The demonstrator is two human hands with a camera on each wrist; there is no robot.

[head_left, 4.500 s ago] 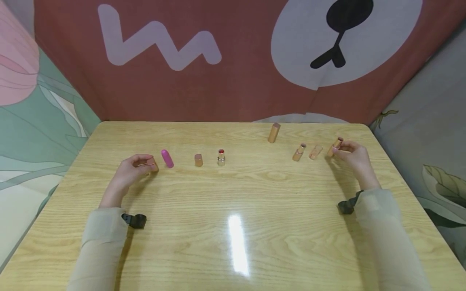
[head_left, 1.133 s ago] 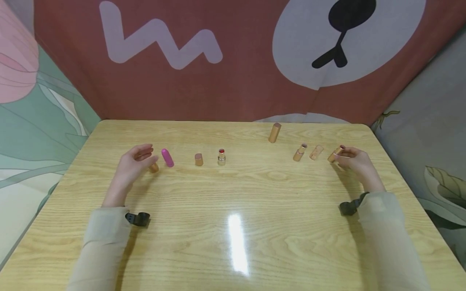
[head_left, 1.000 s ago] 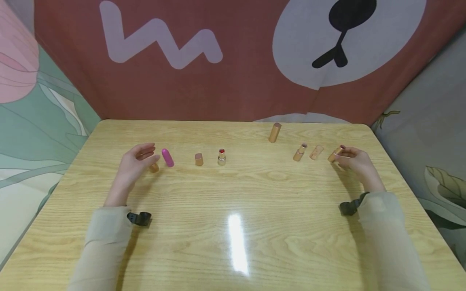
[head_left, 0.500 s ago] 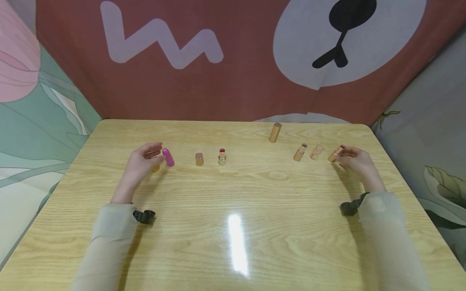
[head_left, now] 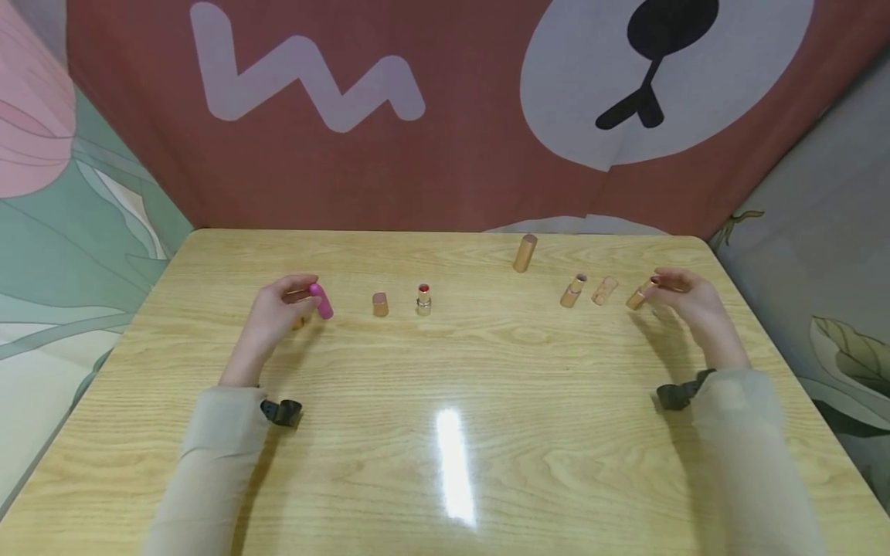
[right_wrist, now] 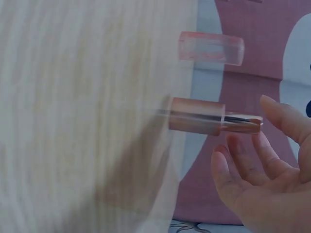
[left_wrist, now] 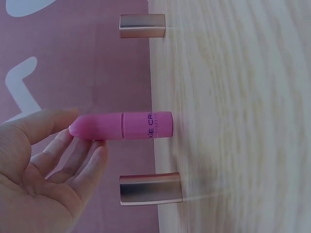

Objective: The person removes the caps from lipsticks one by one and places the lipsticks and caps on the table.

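Observation:
A bright pink lipstick [left_wrist: 102, 126] stands upright on the table, lettering near its base. The thumb and fingers of my left hand [head_left: 278, 309] pinch its rounded top. Partly behind that hand is a copper-coloured lipstick cap or tube [left_wrist: 150, 189]. At the far right an uncapped copper lipstick [right_wrist: 197, 116] stands upright with its narrow metallic collar showing. Around its top lie the spread thumb and fingers of my right hand [head_left: 695, 309], with a gap visible between thumb and tube. Next to it stands a clear pinkish cap [right_wrist: 211, 48].
Left of centre are a short copper cap [head_left: 379, 305] and a red lipstick [head_left: 423, 300] in a silvery base. Another uncapped copper lipstick [head_left: 573, 291] stands right of centre. A taller copper tube [head_left: 524, 253] is near the back edge of the wooden table [head_left: 542, 432].
My left hand has let go of the copper piece and moved right to the pink lipstick. The right hand has set its copper lipstick down and loosened its fingers.

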